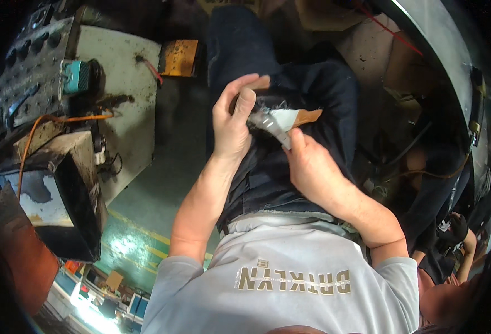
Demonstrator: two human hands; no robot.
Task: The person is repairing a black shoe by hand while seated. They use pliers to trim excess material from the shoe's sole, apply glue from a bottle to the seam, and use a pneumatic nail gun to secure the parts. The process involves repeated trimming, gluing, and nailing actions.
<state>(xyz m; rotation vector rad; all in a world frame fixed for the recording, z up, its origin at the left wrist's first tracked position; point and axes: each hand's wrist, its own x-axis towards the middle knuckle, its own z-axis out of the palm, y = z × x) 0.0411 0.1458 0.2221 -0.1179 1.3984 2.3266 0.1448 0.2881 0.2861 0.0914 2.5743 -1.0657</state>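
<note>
My left hand (233,119) is closed round a dark piece (265,104) with whitish frayed bits on its surface, and the thumb presses its near side. In the grip of my right hand (315,164) is a pale grey, shiny tool (277,132); its rounded end meets or nearly meets the dark piece, and its exact kind does not show. A flat white and brown scrap (298,118) lies just beyond the tool, over my lap. I cannot tell whether it is joined to the dark piece.
To the left stands a worn machine cabinet (120,78) with a knobbed panel (33,58) and an orange cable (31,142). An orange-yellow box (179,57) sits beyond it. At the right are a curved metal edge (451,39) and another person's arm (468,250).
</note>
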